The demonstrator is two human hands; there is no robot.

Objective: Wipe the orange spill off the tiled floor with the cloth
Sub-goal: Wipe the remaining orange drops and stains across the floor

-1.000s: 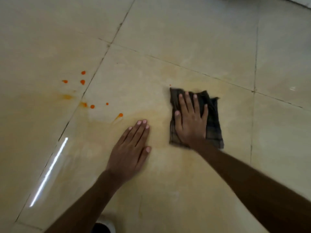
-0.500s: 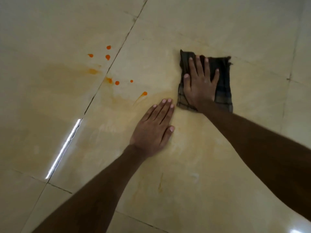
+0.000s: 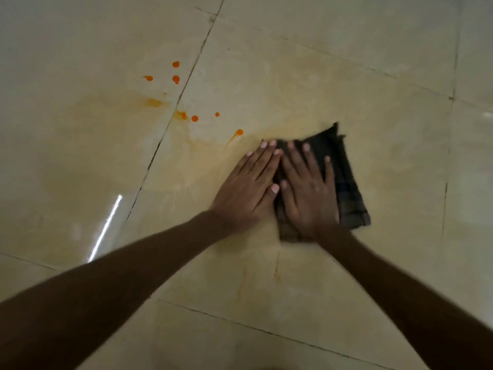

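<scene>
A dark checked cloth [image 3: 346, 182] lies folded flat on the cream tiled floor [image 3: 306, 76]. My right hand [image 3: 309, 193] presses down on it, palm flat and fingers spread. My left hand [image 3: 248, 190] rests flat on the bare tile right beside it, touching the cloth's left edge. Orange drops [image 3: 176, 78] dot the floor up and to the left of the hands. The nearest drop [image 3: 238, 132], with a short tail, sits just beyond my left fingertips. A pale orange smear [image 3: 154, 102] spreads around the drops.
Dark grout lines [image 3: 170, 116] cross the floor. A bright streak of reflected light [image 3: 106, 225] lies left of my left forearm. A faint orange streak [image 3: 276, 271] marks the tile between my forearms.
My right hand has slid the cloth back toward me and to the left, until it meets my left hand. The left hand has stayed planted on the tile.
</scene>
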